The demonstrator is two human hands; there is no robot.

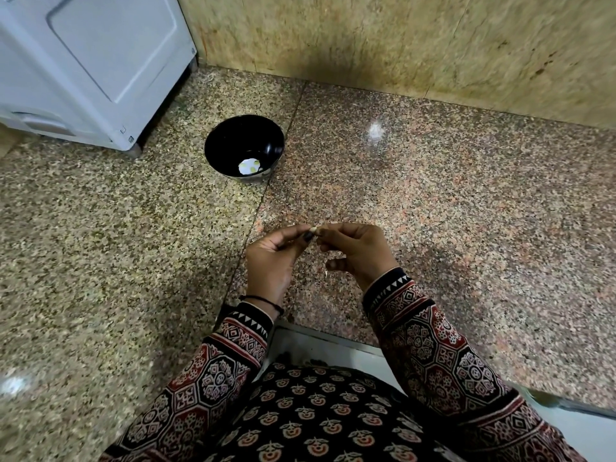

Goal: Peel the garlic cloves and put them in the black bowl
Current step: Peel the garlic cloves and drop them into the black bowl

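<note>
Pinching clove: left hand, right hand

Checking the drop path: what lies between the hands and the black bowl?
Only bare granite counter, crossed by a slab seam, in the head view.

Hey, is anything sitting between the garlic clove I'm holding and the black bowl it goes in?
Nothing visible does. The garlic clove, pinched between the left hand and right hand, has only granite counter between it and the black bowl. The white appliance stands left of the bowl, off that path.
</note>
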